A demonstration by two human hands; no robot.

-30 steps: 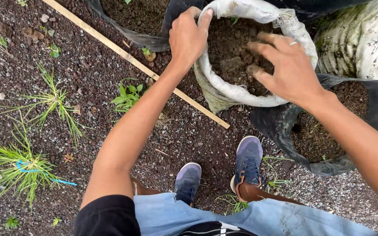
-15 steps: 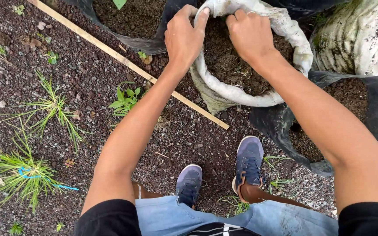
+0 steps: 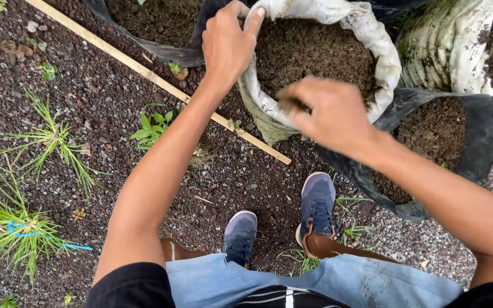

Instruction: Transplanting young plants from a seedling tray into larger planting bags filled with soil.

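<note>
Right now my left hand (image 3: 227, 47) clamps the white sack (image 3: 372, 43) rim, fingers curled.
Right hand (image 3: 329, 111) blurred over the near rim, soil (image 3: 309, 54) just beyond; fingers bunched, grip unclear.

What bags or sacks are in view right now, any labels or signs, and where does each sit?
White woven sack: top centre, rim rolled down, full of dark soil; left hand grips its rim, right hand over its near edge.
Black bag: right, open, soil inside.
Second black bag: top left, soil inside.
Pale mossy sack: top right.
No labels, signs or screens.
</note>
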